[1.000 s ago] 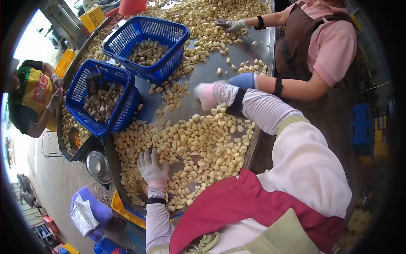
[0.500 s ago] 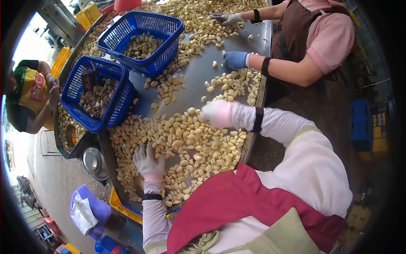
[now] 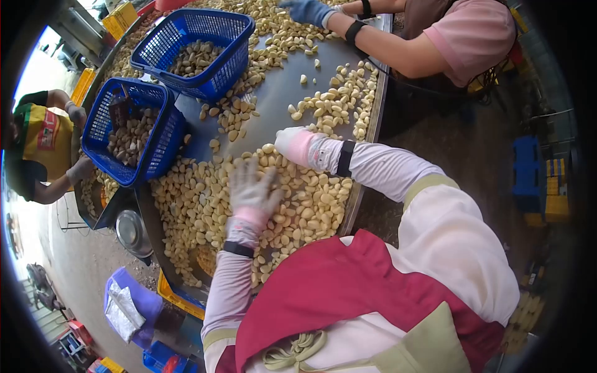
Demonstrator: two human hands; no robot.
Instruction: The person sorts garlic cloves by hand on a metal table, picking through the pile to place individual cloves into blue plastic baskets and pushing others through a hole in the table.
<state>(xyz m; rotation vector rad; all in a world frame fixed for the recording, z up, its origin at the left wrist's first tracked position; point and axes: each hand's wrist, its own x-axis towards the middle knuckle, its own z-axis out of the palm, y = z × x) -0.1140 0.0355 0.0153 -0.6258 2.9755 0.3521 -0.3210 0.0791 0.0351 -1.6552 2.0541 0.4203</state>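
My left hand (image 3: 252, 189), in a pale glove with a pink cuff, lies with fingers spread on a layer of pale yellow oval pieces (image 3: 186, 205) that look like peeled garlic cloves. My right hand (image 3: 292, 142), gloved the same way, is curled at the far edge of this layer, beside bare metal. Its fingertips are hidden, so I cannot see what they hold. A smaller group of pale pieces (image 3: 336, 102) lies just beyond it on the metal table (image 3: 280, 87).
Two blue baskets (image 3: 165, 140) with grey-brown pieces stand at the table's left side. A co-worker's blue-gloved hand (image 3: 305, 11) is at the far end; another person (image 3: 46, 143) stands left. A metal pot (image 3: 132, 231) sits beside the table's left edge.
My left hand has moved right and forward over the pieces, towards my right hand. My right hand has shifted slightly left and forward. The co-worker's blue glove has moved away, up the table.
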